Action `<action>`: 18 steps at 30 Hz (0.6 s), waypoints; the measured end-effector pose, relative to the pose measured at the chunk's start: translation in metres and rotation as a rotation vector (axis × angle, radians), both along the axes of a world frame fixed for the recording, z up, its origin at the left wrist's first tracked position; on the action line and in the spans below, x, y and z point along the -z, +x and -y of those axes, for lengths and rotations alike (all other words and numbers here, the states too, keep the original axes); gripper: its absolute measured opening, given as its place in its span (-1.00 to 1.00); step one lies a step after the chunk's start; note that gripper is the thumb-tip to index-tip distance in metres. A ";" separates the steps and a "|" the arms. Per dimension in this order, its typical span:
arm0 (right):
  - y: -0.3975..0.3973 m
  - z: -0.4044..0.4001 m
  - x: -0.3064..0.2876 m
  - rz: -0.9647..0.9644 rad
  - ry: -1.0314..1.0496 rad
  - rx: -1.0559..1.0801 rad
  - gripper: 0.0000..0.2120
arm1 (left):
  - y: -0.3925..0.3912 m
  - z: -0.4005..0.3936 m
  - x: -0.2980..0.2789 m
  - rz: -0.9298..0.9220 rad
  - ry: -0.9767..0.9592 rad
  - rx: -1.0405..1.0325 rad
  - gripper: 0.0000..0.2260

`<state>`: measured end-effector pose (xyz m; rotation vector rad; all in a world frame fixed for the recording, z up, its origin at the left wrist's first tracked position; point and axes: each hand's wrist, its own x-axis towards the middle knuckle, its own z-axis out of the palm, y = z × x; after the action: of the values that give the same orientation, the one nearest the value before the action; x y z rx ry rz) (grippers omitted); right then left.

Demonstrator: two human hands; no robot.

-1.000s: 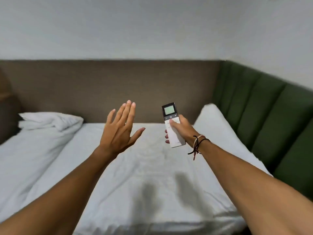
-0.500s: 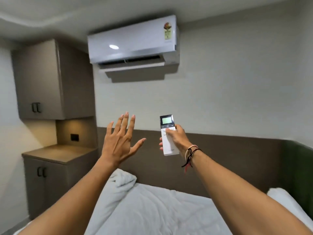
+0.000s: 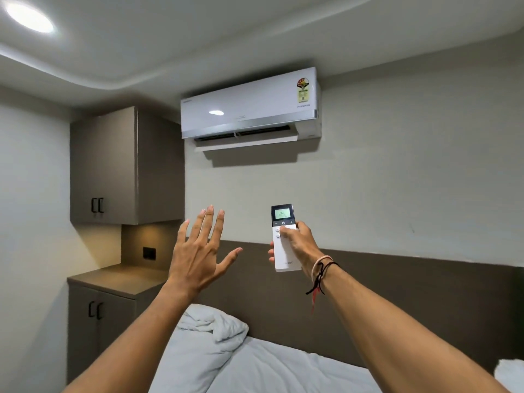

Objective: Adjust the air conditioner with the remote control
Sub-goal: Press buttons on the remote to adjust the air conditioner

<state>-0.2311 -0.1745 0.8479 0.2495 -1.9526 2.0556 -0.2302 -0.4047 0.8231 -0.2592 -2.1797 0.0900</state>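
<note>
Bedroom: bed [image 3: 283, 373], wall cupboards [image 3: 105, 165].

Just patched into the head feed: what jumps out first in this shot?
The white air conditioner high on the wall, its flap open. Below it the right hand holds the remote upright, screen lit, thumb on the buttons. The left hand is raised beside it, fingers spread, holding nothing.

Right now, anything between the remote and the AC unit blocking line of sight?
Nothing visible. The remote, held in the right hand, points up at the air conditioner; the open left hand is off to the side.
</note>
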 end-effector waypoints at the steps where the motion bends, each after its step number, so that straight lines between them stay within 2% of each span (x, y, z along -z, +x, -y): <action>1: 0.000 0.001 -0.001 -0.005 0.002 0.002 -0.75 | 0.000 0.001 -0.002 0.002 0.000 0.001 -0.16; 18: -0.005 0.003 -0.012 -0.029 -0.001 0.048 -0.75 | -0.005 0.000 -0.014 -0.020 -0.015 0.033 -0.16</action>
<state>-0.2363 -0.1778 0.8600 0.2285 -1.9222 2.0116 -0.2355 -0.4045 0.8372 -0.3006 -2.1545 0.0898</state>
